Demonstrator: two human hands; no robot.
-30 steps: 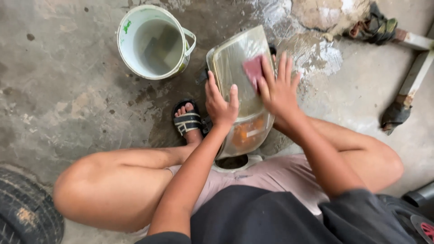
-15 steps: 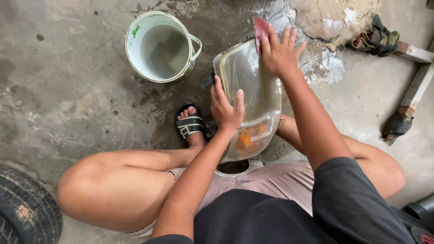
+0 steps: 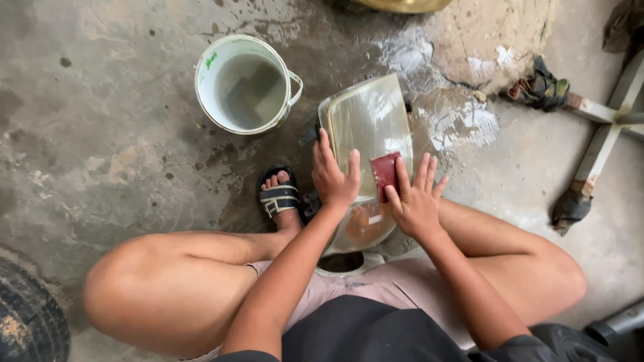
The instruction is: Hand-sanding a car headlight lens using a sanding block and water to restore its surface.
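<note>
The person squatted on the wet concrete floor [image 3: 100, 147] with a clear headlight lens [image 3: 367, 127] propped between the knees, its far end toward a white bucket [image 3: 245, 84] of cloudy water; the left hand [image 3: 334, 177] lay flat on the lens's near left side, fingers together and thumb spread, steadying it rather than gripping; the right hand [image 3: 416, 201] pressed a small dark-red abrasive pad [image 3: 385, 173] against the lens surface, fingers splayed and straight over the pad's lower edge. A sandalled foot [image 3: 280, 194] rested just beside the lens's left edge. As I judged it, the lens looked wet and smooth, so a hard stroke could have slid it from under the open left hand; the pad, held only by flat fingertips, might equally have skidded free; uneven pressure could have left scratches.
</note>
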